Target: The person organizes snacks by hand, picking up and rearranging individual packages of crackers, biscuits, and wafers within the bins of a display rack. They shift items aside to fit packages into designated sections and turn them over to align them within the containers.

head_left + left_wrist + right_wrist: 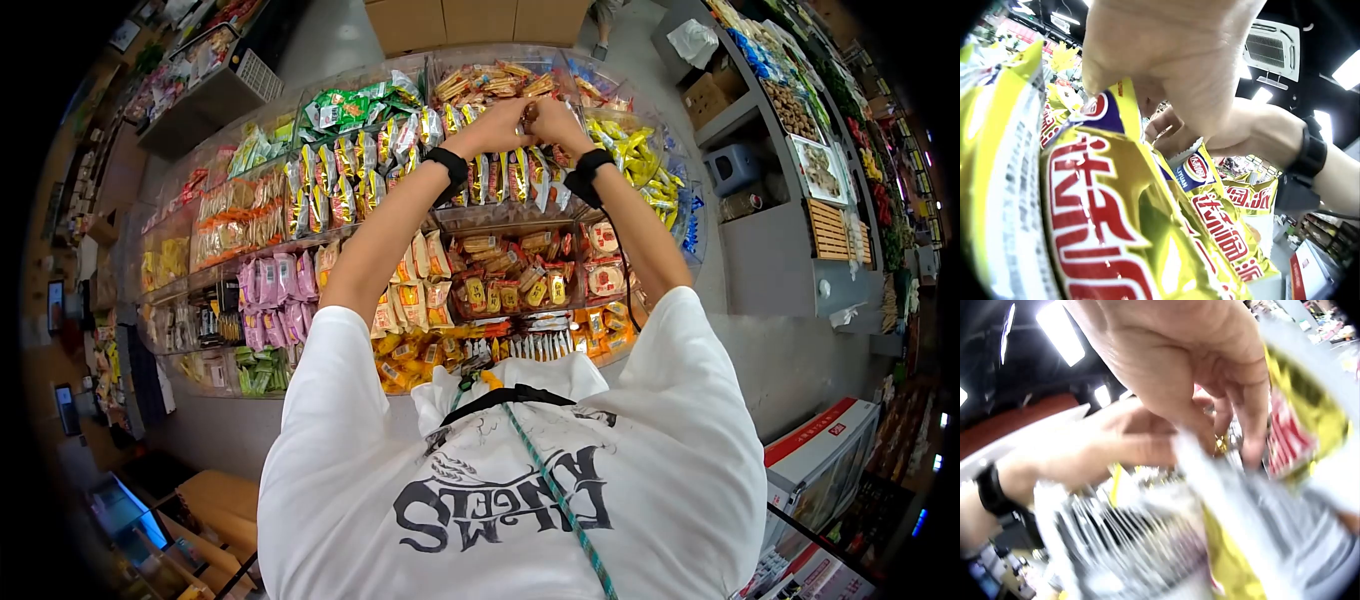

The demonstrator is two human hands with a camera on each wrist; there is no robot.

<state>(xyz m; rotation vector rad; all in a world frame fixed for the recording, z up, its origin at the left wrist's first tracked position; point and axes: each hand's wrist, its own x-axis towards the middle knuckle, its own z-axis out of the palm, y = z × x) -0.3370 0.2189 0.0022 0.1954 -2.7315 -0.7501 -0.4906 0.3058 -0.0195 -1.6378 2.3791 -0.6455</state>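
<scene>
Where gold packets [1094, 219] crowd: L hand [497, 130] & R hand [556, 124] close tog.; can't tell if either grips (contact hidden/blurred).
Packet spot: leaning row, under & beside both hands.
Packet risk: crumpling or toppling, prob. b/c wedged tight.

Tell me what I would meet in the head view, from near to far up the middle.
White printed T-shirt, slim white packets, yellow-labelled plastic-wrapped packs, yellow-and-silver foil packets, orange-brown stick-shaped snacks, brown cardboard boxes.
</scene>
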